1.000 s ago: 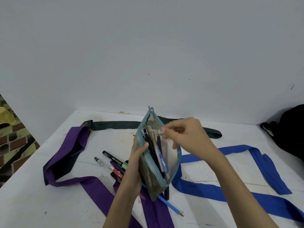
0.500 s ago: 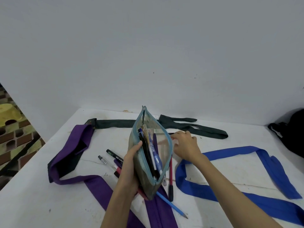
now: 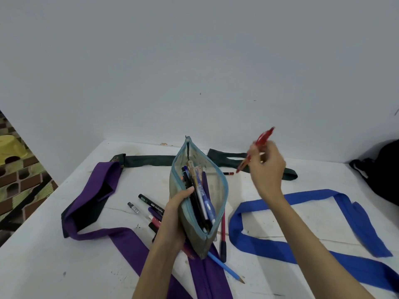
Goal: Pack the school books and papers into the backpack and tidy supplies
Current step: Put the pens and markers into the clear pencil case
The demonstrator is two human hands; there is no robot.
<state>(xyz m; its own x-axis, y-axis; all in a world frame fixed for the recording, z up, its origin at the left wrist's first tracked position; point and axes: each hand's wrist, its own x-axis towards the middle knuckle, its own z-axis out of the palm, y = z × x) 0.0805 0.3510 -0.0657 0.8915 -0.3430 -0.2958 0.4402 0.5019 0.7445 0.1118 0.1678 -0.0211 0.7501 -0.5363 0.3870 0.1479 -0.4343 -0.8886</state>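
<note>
My left hand (image 3: 172, 221) grips the unzipped, clear pencil case (image 3: 218, 190) with a light-blue zipper edge, holding it upright above the table. Several pens stand inside it. My right hand (image 3: 266, 169) is raised to the right of the case and holds a red pen (image 3: 262, 138), tip pointing down-left. Loose pens and a highlighter (image 3: 151, 203) lie on the table left of the case. A red pen with a black grip (image 3: 223, 236) and a blue pencil (image 3: 226, 269) lie beside and under it. The black backpack (image 3: 382, 169) sits at the far right edge.
Long cloth strips cross the white table (image 3: 43, 266): a purple one (image 3: 95, 190) at left, a dark green one (image 3: 151, 160) at the back, a blue one (image 3: 280, 244) at right. A small red-tipped stick (image 3: 224, 173) lies behind the case. The wall stands close behind.
My right hand went down to the table right of the case, took up a red pen and lifted it above the table. The left hand kept holding the case.
</note>
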